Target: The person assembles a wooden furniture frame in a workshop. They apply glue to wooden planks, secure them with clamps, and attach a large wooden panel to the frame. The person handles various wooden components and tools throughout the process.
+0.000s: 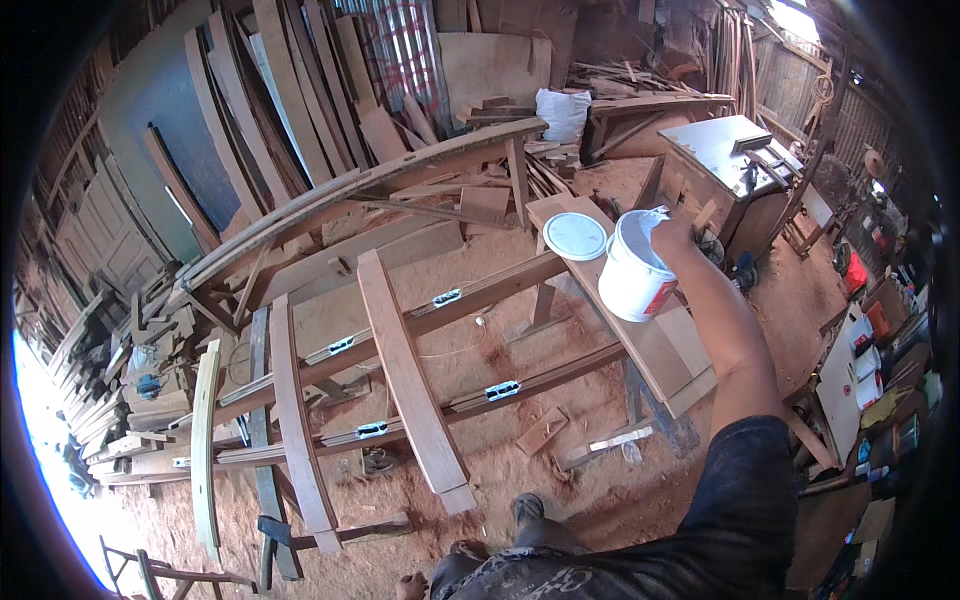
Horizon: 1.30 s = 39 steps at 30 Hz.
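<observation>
A white plastic bucket [635, 275] stands on a wooden bench [655, 345] right of centre. My right hand [676, 237] is at the bucket's far right rim, its fingers curled beside a white smear or scrap that I cannot identify. Left of the bucket, its round white lid [575, 236] lies flat on the same bench. Low at the bottom edge, my left hand [411, 587] shows only in part, with its fingers curled; whatever it may hold is hidden.
Several boards, one a reddish-brown plank [410, 375], lie across two long rails [520, 290] to the left. A long beam on trestles [370, 175] runs behind them. Leaning planks [285, 90] line the back wall. A white-topped table [725, 145] stands at the far right.
</observation>
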Each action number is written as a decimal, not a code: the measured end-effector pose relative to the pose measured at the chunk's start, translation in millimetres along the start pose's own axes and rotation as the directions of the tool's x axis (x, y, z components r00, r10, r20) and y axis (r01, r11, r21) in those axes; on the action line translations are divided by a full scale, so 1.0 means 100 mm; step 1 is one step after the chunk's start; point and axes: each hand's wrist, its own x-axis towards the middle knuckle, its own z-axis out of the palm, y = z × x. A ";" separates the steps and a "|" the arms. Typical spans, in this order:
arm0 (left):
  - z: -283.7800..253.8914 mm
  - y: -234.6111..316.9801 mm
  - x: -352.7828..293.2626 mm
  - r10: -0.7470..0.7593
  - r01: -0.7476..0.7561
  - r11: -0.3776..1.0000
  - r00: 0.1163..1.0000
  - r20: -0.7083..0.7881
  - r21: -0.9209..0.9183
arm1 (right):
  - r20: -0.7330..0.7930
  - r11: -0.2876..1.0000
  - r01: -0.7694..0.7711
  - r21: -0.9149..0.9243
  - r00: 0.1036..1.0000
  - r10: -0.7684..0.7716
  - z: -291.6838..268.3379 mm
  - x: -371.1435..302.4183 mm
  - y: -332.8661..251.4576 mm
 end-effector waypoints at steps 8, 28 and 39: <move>0.14 0.07 0.11 -0.056 0.034 0.967 0.995 -0.079 -0.253 | 0.147 0.392 -0.155 0.907 0.988 0.050 -0.19 -0.34 1.04; 0.10 0.16 -0.75 -0.165 0.145 0.986 0.909 -0.382 -0.081 | -0.103 0.497 0.129 0.858 0.991 -0.080 0.81 0.43 1.00; 0.05 -0.48 -0.18 -0.041 0.141 0.928 0.959 0.279 -0.346 | 0.240 -0.386 -0.239 0.891 0.970 -0.045 0.30 -0.86 0.96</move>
